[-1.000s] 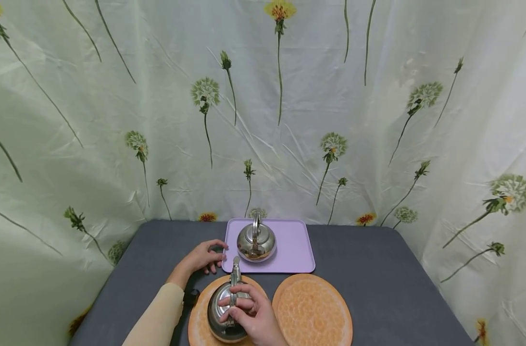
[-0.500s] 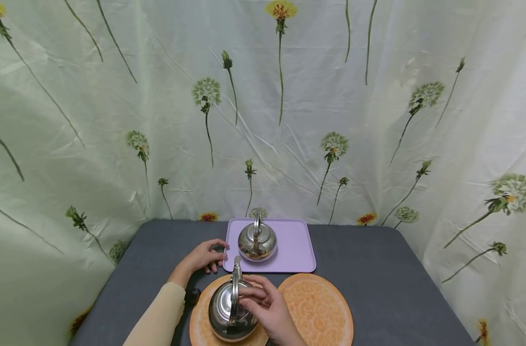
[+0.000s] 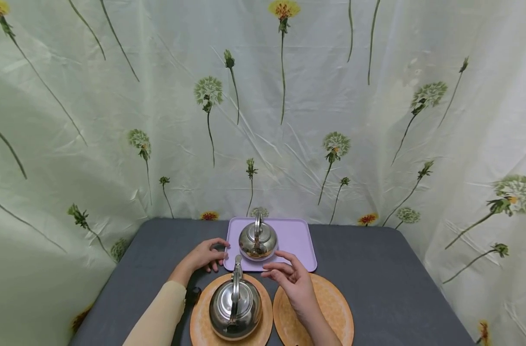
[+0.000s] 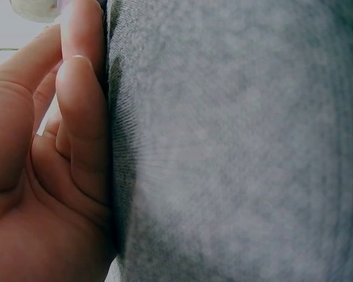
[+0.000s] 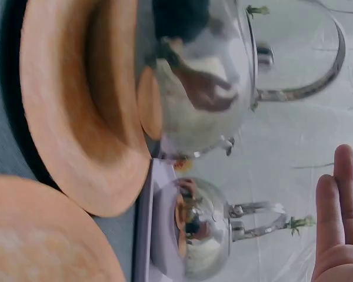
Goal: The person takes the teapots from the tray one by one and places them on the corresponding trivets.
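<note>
A steel kettle (image 3: 221,319), its arched handle upright, stands on the left round orange mat (image 3: 200,319). Behind it a second steel kettle (image 3: 251,246) sits on the left part of a lilac tray (image 3: 295,238). My right hand (image 3: 296,283) hovers over the gap between tray and right mat, fingers loosely bent and holding nothing. In the right wrist view its fingers (image 5: 327,211) are apart from both kettles. My left hand (image 3: 202,256) lies at the tray's left edge, fingertips right at the rim; the left wrist view shows its fingers (image 4: 82,111) relaxed beside the grey cloth.
The right round orange mat (image 3: 332,307) lies partly under my right forearm, with no kettle on it. A dark grey cloth (image 3: 388,283) covers the table. A pale curtain (image 3: 297,158) with dandelion prints hangs behind and along both sides.
My right hand has let go of the near kettle's handle and moved right and forward, away from it. That kettle stays on the left mat. My left hand has stayed at the tray.
</note>
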Tool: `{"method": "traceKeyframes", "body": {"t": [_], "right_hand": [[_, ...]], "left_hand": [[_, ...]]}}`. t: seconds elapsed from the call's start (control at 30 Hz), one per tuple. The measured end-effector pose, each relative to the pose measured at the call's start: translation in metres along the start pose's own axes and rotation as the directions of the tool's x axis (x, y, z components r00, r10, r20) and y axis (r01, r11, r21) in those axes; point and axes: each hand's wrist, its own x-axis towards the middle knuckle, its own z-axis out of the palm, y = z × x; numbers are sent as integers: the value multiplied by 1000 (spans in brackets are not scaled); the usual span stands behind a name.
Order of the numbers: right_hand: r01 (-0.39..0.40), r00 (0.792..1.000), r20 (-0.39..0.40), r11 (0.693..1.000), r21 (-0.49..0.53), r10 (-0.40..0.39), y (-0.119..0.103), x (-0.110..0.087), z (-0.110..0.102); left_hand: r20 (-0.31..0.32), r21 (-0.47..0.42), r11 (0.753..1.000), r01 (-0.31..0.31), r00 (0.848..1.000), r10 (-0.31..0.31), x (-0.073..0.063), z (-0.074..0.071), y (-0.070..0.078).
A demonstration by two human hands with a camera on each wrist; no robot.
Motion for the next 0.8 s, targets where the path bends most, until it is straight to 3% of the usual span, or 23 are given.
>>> {"method": "traceKeyframes", "body": {"t": [0.33,0.63,0.8], "right_hand": [[-12,994,-112,996,-86,2,0,34,-7],[26,989,-139,979,-202,-55,11,65,-9],[9,986,-160,969,-248,-50,19,81,-9]], "left_hand": [[-18,15,1000,13,1000,-13,1,1,1],[-13,5,1000,15,1000,-14,1,3,1],[-18,2,1000,20,1000,-20,1,2,1]]}}
